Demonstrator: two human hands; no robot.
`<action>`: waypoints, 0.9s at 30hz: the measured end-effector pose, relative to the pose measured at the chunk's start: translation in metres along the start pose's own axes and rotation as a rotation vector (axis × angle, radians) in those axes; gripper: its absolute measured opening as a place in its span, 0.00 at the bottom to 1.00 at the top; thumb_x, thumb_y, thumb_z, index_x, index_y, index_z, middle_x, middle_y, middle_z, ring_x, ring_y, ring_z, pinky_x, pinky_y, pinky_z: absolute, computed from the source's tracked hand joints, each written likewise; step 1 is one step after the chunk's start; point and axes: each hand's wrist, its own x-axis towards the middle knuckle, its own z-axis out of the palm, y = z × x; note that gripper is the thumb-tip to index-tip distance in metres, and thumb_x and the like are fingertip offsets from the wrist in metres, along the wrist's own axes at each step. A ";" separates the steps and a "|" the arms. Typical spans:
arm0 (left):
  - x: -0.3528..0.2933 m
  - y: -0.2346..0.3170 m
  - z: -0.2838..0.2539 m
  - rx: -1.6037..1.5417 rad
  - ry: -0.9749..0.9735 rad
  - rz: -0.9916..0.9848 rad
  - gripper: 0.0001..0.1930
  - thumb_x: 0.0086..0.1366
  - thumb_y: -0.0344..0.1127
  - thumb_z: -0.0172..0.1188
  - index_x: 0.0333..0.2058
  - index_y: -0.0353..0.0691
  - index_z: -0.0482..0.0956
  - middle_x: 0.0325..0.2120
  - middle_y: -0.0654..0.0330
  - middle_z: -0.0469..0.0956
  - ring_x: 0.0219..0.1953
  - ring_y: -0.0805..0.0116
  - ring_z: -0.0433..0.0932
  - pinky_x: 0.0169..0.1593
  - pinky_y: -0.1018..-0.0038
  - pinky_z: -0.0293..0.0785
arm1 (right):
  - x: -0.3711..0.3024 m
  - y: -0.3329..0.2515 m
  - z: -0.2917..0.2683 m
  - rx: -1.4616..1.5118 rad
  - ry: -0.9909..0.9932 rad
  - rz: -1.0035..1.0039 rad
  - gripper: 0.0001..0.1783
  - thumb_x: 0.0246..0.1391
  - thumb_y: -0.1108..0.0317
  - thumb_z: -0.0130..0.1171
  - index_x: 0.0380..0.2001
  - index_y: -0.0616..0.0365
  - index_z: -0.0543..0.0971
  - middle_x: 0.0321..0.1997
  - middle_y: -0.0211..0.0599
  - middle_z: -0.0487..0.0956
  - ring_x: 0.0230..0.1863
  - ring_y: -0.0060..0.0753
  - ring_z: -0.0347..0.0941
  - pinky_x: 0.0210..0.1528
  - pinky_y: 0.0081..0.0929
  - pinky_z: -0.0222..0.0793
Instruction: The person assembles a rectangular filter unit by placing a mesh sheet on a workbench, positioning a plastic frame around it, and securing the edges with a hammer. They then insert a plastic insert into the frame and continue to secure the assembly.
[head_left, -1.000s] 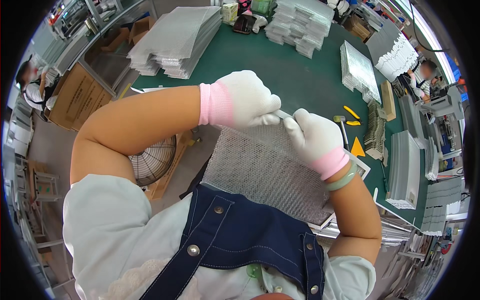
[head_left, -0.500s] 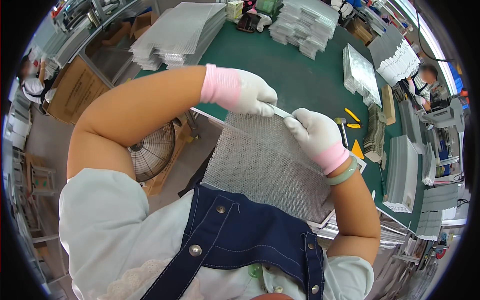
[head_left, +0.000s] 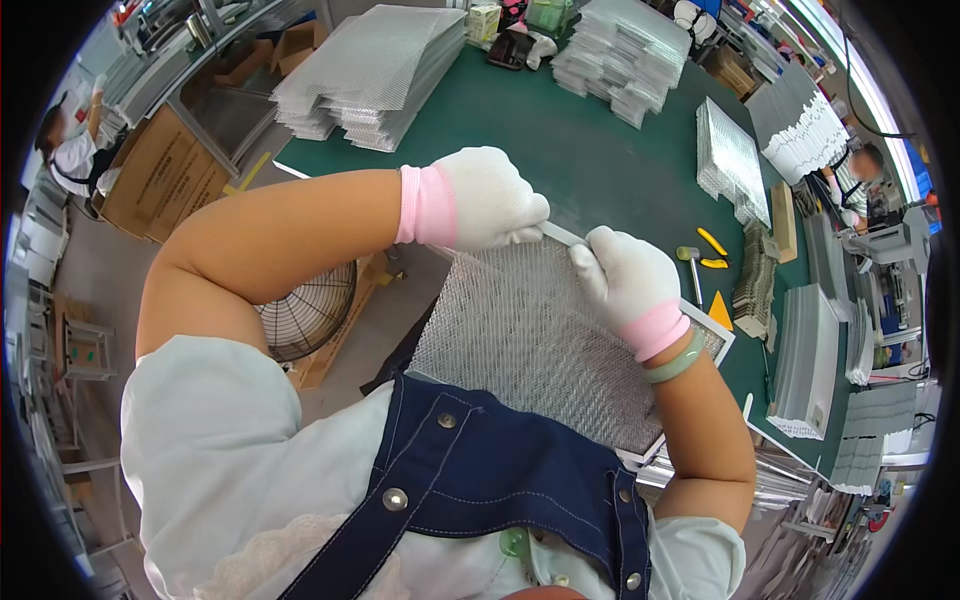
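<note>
Left hand (head_left: 492, 200) and right hand (head_left: 632, 278) are curled closed on a strip (head_left: 562, 233); mesh (head_left: 520, 345) lies spread below them, whether joined, I cannot tell.

Past the left hand (head_left: 492, 200), room is found on the green surface (head_left: 500, 115). The far side is blocked by a mesh stack (head_left: 375, 65) and a shiny stack (head_left: 625, 55); the right, by a hammer (head_left: 688, 254).

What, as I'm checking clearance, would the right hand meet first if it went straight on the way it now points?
Beyond the white strip it holds, the right hand looks free to pass over the green tabletop, perhaps until the dark object near the far edge; height and depth are unclear.
</note>
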 end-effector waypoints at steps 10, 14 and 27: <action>0.000 -0.012 0.008 0.036 -0.020 -0.045 0.12 0.62 0.42 0.59 0.26 0.40 0.77 0.17 0.54 0.76 0.25 0.49 0.79 0.30 0.60 0.76 | 0.005 0.006 0.004 0.009 -0.089 0.112 0.22 0.66 0.51 0.49 0.26 0.58 0.73 0.21 0.49 0.74 0.27 0.56 0.74 0.30 0.47 0.67; 0.011 0.001 0.004 0.190 -0.031 -0.026 0.11 0.60 0.38 0.59 0.24 0.38 0.76 0.17 0.53 0.76 0.25 0.49 0.78 0.32 0.59 0.77 | 0.003 0.010 0.006 0.027 -0.055 0.107 0.22 0.65 0.49 0.50 0.25 0.57 0.73 0.22 0.47 0.75 0.27 0.55 0.75 0.30 0.47 0.69; 0.016 -0.003 -0.016 -0.442 -0.576 -0.296 0.23 0.59 0.34 0.52 0.53 0.35 0.74 0.38 0.48 0.80 0.43 0.53 0.80 0.48 0.63 0.75 | 0.007 0.021 0.013 0.310 -0.302 0.085 0.23 0.67 0.48 0.47 0.30 0.58 0.74 0.25 0.49 0.76 0.30 0.57 0.75 0.34 0.48 0.69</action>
